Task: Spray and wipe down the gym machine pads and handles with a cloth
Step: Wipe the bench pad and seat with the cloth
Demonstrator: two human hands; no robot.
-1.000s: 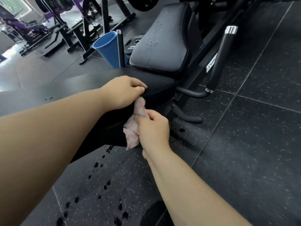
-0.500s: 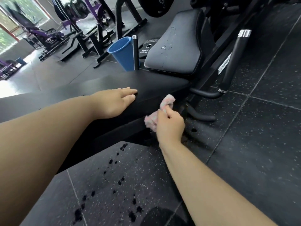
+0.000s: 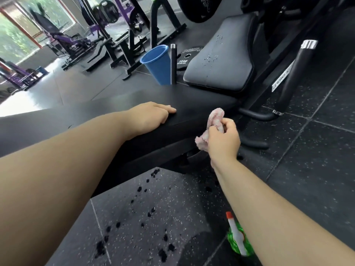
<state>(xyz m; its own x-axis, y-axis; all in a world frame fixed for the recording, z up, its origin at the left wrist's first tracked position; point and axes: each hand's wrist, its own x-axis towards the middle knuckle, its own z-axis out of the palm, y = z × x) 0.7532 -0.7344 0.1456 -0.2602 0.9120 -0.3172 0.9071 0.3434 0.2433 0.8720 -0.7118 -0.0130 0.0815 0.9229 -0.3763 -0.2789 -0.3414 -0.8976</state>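
One hand [image 3: 223, 140] grips a crumpled fluffy pink cloth [image 3: 215, 120] beside smooth black pad [image 3: 192, 106].

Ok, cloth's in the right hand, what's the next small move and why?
Probably carry the cloth forward onto the raised pad and wipe it: spray droplets sit on it, the right hand grips the cloth nearby, and the left hand rests flat on the near pad.

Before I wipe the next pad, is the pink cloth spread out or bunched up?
Bunched: the cloth sits crumpled in the right hand.
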